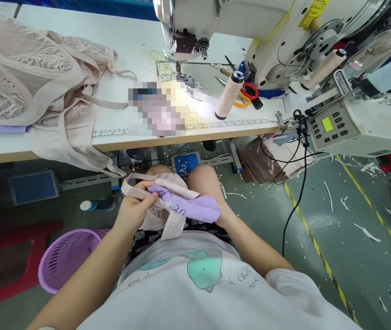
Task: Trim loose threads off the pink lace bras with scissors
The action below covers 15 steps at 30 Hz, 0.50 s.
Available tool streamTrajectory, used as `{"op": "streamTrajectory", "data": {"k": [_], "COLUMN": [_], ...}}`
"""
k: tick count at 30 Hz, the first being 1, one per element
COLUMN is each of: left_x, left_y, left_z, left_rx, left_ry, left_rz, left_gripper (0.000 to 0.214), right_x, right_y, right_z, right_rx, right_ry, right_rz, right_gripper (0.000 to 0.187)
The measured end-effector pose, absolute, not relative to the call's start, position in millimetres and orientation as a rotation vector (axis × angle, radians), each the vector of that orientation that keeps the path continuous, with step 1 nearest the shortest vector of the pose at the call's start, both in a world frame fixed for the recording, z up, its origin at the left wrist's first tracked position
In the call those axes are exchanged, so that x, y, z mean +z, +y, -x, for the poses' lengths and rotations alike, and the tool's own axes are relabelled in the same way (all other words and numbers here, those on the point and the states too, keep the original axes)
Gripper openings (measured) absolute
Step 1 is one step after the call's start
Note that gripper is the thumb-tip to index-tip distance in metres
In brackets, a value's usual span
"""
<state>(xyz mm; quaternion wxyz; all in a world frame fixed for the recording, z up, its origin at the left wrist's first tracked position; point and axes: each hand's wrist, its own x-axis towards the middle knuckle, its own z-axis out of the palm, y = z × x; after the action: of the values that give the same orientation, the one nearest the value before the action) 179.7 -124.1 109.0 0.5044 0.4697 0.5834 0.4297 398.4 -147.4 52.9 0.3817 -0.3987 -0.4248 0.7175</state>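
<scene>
Over my lap is a beige bra (178, 181) with straps, a lace part and a white label (173, 226) hanging down. A purple fabric piece (195, 208) with dark handwritten marks lies across it. My left hand (140, 206) is closed, its thumb pressing the bra and the purple piece's left end against the fingers; a beige strap loops round beside it. My right hand (220, 211) is at the purple piece's right end, its fingers hidden behind the fabric, so I cannot tell its grip.
A sewing machine (229, 18) stands on the white table (119, 123), with a thread cone (229, 95), scissors (246, 94) and a blurred-out object. Beige bras (44, 78) pile up at left, straps over the edge. A control box (336, 126) is at right, a purple basket (68, 259) below left.
</scene>
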Motion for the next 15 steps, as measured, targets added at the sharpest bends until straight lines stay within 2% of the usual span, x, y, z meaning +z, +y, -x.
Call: {"op": "streamTrajectory", "data": {"k": [2, 3, 5, 7, 9, 12, 15], "left_x": [109.7, 110.7, 114.1, 118.4, 122.1, 123.7, 120.6], "left_y": [-125.0, -125.4, -126.1, -127.0, -128.1, -131.0, -135.8], "left_z": [-177.7, -177.8, -179.4, -181.8, -183.7, -185.4, -185.9], "left_rx": [1.036, 1.040, 1.043, 1.040, 1.045, 1.056, 1.077], "left_ry": [1.425, 1.439, 1.466, 1.471, 1.446, 1.414, 1.424], "left_rz": [-1.234, -1.312, -1.483, -1.605, -1.656, -1.687, -1.674], "left_gripper": [0.014, 0.011, 0.007, 0.004, 0.004, 0.009, 0.019], "right_x": [50.9, 52.5, 60.6, 72.5, 83.4, 91.2, 89.5], "right_y": [-143.6, -141.7, -137.4, -131.9, -125.7, -117.5, -112.9], "right_z": [-406.7, -409.9, -413.7, -412.8, -405.9, -385.5, -361.8], "right_rx": [1.955, 2.017, 2.018, 1.802, 1.633, 1.702, 1.859], "right_ry": [-0.959, -0.942, -1.088, -1.381, -1.580, -1.627, -1.390], "right_rz": [0.978, 0.940, 0.925, 1.025, 1.080, 0.960, 0.881], "right_gripper": [0.072, 0.075, 0.063, 0.044, 0.033, 0.028, 0.034]}}
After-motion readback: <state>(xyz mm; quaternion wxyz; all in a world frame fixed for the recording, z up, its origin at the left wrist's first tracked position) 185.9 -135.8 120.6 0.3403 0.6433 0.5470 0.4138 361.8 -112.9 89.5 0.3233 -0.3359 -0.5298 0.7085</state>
